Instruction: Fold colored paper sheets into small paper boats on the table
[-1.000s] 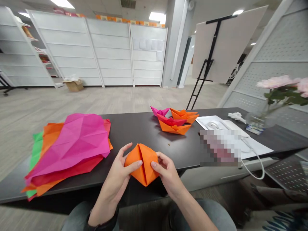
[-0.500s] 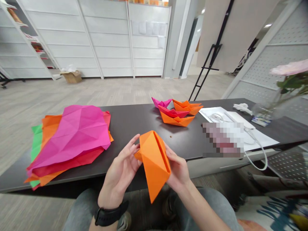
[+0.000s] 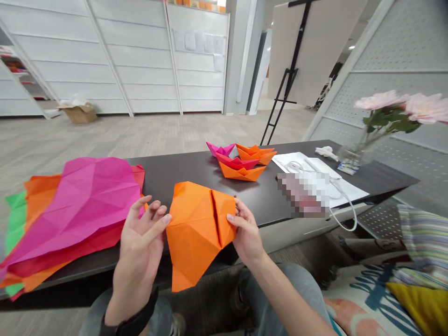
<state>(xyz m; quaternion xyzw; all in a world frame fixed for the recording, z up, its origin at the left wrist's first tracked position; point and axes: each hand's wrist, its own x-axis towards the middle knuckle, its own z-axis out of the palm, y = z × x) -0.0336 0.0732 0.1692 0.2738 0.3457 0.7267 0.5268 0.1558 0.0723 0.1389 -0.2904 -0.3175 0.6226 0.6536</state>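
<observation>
A creased sheet of orange paper, partly unfolded, is held up over the table's front edge. My right hand pinches its right side, thumb in front and fingers behind, beside a deep fold. At the paper's left edge, my left hand has its fingers apart, the thumb tip at or touching the edge. Beyond the paper stand folded paper boats: a magenta boat, a red boat, a front orange boat and a rear orange boat.
Creased sheets lie stacked at left, a magenta sheet on top. On the black table, white papers with a white cable lie at right, near a blurred-out item and a glass vase of pink flowers.
The orange paper has been spread wider and flatter, its pointed lower tip opened out. My left hand has moved left and loosened its fingers. The camera view has turned right.
</observation>
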